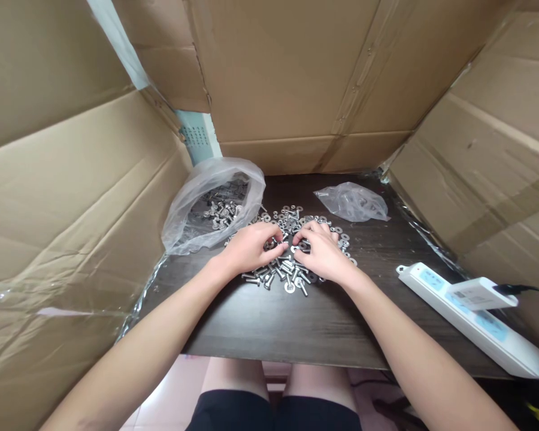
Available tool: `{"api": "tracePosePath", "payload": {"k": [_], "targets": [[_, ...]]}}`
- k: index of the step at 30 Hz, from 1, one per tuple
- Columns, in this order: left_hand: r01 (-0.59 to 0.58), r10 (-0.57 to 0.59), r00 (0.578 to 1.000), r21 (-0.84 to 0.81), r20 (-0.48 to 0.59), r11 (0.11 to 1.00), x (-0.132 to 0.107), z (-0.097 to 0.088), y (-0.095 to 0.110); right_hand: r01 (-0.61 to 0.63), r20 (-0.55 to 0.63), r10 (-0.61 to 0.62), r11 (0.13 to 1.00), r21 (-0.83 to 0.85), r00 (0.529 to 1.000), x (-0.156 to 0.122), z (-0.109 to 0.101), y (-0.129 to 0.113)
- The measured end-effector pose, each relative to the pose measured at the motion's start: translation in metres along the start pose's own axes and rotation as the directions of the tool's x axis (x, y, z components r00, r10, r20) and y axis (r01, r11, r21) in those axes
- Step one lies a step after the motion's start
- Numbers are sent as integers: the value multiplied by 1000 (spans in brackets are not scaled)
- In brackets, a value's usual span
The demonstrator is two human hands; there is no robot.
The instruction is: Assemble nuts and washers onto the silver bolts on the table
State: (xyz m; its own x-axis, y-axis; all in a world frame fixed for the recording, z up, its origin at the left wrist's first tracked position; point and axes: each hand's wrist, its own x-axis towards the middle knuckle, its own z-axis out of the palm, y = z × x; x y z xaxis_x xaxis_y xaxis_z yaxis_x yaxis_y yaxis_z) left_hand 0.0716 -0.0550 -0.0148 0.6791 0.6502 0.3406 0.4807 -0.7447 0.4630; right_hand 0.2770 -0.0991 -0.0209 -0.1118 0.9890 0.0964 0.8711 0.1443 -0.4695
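Over a loose pile of metal bolts [269, 275], flat washers [290, 287] and small nuts, both hands face each other a short gap apart. My left hand [251, 246] is curled, its thumb and forefinger drawn together at the pile's middle. Whatever is between those fingertips is too small to name. My right hand [321, 246] is also closed, thumb and forefinger near a small shiny piece that I cannot identify. Its other fingers rest against the far right of the pile. Just beyond my left hand, an open clear plastic bag [179, 224] lies on its side with more bolts inside.
A second, crumpled plastic bag [354, 202] lies at the back right of the dark table [269, 329]. To the right is a white power strip [467, 323] with a plugged-in adapter [480, 293] and black cable. Cardboard walls [291, 72] enclose the back and both sides.
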Motion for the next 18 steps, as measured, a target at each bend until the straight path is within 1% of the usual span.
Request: {"api": "tracePosePath", "payload": {"k": [7,13,18], "targets": [[2,-2,1000,-11,11,1000,0,2,-1,32,15,-32,999,27,999,-1,-2,1],[5,-4,1000,-22,24,1000,1,2,-2,106,1,-106,994,32,994,-4,-2,2],[-2,2,1000,-25,28,1000,1,3,-2,100,36,-101,995,25,994,-4,-4,4]]}}
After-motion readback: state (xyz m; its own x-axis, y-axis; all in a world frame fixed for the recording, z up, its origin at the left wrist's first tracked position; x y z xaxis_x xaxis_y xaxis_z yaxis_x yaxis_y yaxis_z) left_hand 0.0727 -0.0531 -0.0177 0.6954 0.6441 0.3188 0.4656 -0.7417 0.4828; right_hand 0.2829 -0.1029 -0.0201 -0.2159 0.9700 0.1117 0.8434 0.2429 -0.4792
